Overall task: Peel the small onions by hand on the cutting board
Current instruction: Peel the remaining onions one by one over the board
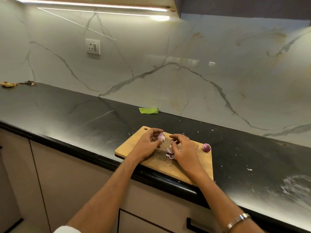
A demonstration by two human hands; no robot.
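1. The rectangular light-brown wooden cutting board (134,146) looks matt, and its middle is darker and worn.
2. The long black stone surface (67,111) is smooth with a half-gloss; it reflects the light and has pale scuffs.
3. The white marble-look wall panel with grey veins (202,73) is very glossy.
4. The small peeled purple-white onion (161,136) has a smooth, slightly shiny skin.
5. The silver metal bracelet (239,220) is polished.
6. The thin purple onion peels (170,153) look papery.

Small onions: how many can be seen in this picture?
2. One small onion is held in the left hand; another onion lies at the cutting board's right edge. The right hand may hide more.
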